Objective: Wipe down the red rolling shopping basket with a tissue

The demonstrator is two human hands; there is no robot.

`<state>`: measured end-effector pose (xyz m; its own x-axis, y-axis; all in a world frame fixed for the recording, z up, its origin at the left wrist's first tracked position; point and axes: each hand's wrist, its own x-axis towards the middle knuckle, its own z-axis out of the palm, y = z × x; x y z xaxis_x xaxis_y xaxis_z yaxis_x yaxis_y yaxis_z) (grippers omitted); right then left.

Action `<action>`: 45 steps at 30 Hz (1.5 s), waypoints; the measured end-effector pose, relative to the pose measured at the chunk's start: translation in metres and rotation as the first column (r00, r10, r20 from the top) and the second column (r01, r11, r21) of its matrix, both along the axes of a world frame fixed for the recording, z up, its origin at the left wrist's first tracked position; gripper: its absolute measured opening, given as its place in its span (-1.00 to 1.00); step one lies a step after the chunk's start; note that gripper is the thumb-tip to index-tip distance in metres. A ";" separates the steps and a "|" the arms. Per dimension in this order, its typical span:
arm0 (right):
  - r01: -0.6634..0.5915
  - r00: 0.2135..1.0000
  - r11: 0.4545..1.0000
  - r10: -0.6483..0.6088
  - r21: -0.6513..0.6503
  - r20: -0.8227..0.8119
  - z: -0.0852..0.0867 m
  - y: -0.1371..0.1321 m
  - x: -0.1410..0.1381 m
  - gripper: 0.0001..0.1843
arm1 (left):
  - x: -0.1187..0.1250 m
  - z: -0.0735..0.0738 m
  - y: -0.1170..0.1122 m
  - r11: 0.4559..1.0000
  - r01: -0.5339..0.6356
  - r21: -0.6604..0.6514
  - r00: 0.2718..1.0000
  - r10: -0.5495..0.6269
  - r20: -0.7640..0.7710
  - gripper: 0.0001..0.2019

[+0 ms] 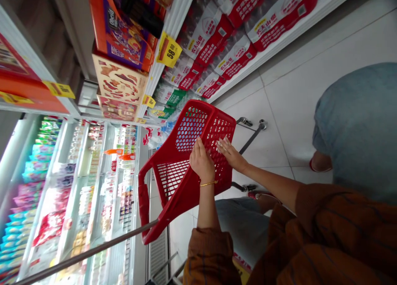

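Note:
A red plastic mesh shopping basket is tipped at an angle in the middle of the view, and nothing shows inside it. My left hand, with a thin gold bracelet at the wrist, is closed over the basket's rim and side wall. My right hand lies flat against the outside of the mesh wall with its fingers stretched out. Both arms wear brown striped sleeves.
Shelves of red-labelled bottled water packs and boxed goods carry yellow price tags. A lit refrigerated case fills the lower left. Another person in blue clothing stands on the white tiled floor. Metal bars and small wheels sit by the basket.

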<state>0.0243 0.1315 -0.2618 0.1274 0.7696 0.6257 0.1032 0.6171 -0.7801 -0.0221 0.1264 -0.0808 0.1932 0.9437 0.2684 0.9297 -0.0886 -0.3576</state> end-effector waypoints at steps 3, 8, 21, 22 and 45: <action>-0.024 1.000 0.999 0.024 0.035 -0.006 0.026 0.001 -0.002 -0.39 | 0.000 0.000 0.001 1.000 0.006 0.012 1.000 -0.006 0.008 -0.47; 0.001 1.000 0.998 -0.001 0.059 -0.004 0.065 0.011 -0.003 -0.45 | 0.000 0.000 0.001 0.999 0.032 0.030 0.998 -0.033 0.048 -0.50; 0.004 0.995 0.994 -0.015 0.106 0.099 0.050 0.019 -0.002 -0.41 | 0.000 0.001 -0.001 1.000 0.010 0.008 1.000 -0.010 0.029 -0.44; 0.000 0.994 0.994 -0.011 0.107 0.104 0.049 0.018 -0.002 -0.41 | -0.001 0.001 -0.002 1.000 0.005 0.009 1.000 -0.005 0.027 -0.44; 0.047 0.992 0.951 -0.081 -0.306 -0.098 -0.041 -0.011 -0.018 -0.37 | -0.001 -0.004 -0.002 0.998 -0.007 0.057 1.000 0.008 -0.018 -0.45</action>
